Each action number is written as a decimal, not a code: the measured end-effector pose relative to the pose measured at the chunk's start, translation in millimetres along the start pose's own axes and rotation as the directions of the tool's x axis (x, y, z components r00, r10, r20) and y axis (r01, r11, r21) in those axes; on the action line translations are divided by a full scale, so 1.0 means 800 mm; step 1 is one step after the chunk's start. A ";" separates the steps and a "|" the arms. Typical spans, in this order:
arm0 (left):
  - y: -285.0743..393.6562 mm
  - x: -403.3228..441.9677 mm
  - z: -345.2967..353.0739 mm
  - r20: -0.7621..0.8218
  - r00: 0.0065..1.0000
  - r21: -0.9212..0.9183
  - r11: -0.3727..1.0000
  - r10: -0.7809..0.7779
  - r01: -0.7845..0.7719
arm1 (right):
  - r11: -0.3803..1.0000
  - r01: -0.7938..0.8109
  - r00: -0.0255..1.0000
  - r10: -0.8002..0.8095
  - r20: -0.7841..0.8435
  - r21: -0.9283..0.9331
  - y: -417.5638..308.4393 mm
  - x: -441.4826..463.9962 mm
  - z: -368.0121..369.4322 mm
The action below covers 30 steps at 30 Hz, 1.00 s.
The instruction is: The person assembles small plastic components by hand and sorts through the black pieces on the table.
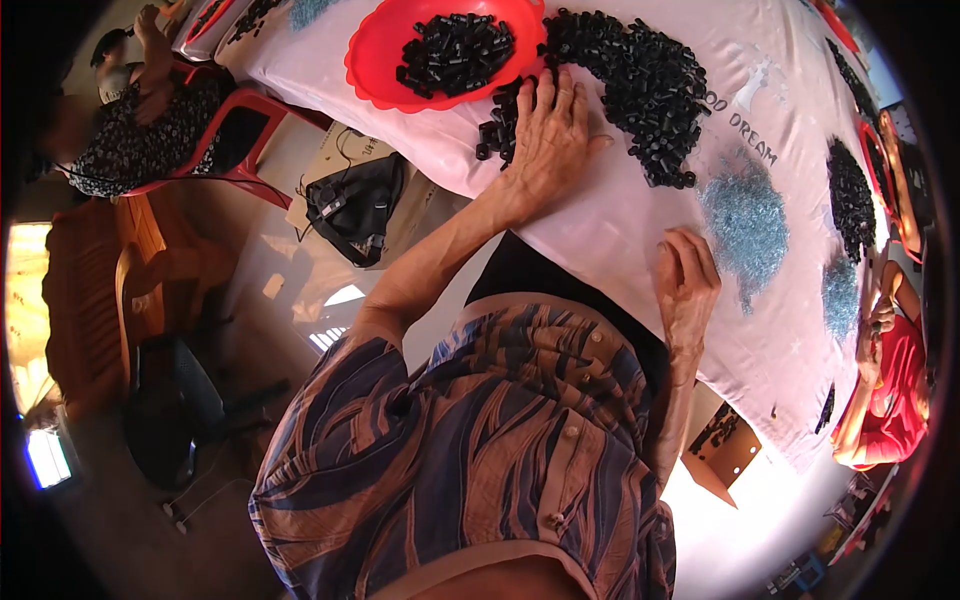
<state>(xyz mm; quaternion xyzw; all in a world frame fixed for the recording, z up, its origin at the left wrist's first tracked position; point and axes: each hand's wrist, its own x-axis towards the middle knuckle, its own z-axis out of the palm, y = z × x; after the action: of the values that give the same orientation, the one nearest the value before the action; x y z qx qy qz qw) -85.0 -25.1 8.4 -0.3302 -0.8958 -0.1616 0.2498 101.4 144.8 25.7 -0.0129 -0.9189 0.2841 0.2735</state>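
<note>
Nearest, the right hand [690, 278] is loosely curled by the edge of the smooth pink tablecloth [600, 220], near a glittery bluish heap [748, 225]; I cannot tell whether it grips anything. Farther on, the left hand [550, 135], palm down, fingers outstretched, lies between a small cluster of short black cylinders [492, 137], just beside its outer edge, and a larger curved pile [655, 100]. Beyond sits a glossy red scalloped bowl [374, 65] holding more.

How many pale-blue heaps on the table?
3: a large heap beside the right hand, a smaller heap farther right, and a cut-off heap at top left. Others may be hidden.
</note>
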 end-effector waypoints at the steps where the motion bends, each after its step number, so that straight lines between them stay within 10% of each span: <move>1: 0.004 -0.005 -0.004 -0.028 1.000 -0.033 0.999 0.006 -0.007 | 1.000 0.005 1.000 -0.005 -0.002 0.000 -0.001 0.001 0.000; 10: 0.037 -0.089 -0.057 -0.173 0.908 -0.446 0.792 0.382 -0.418 | 1.000 -0.011 1.000 0.012 0.006 -0.011 -0.001 0.001 -0.001; 21: -0.027 -0.115 -0.089 -0.027 0.985 -0.342 0.928 -0.168 0.149 | 1.000 -0.021 1.000 0.021 -0.009 -0.015 -0.001 0.000 0.000; 30: -0.032 -0.103 -0.080 0.005 0.970 -0.275 0.933 -0.241 0.233 | 1.000 -0.015 1.000 0.015 -0.005 -0.012 0.001 -0.001 0.001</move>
<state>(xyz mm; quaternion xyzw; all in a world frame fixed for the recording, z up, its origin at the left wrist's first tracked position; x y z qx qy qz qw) -26.2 -115.4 12.3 -0.2486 -0.8945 -0.3173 0.1935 101.3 145.1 24.7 -0.0219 -0.9198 0.2806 0.2734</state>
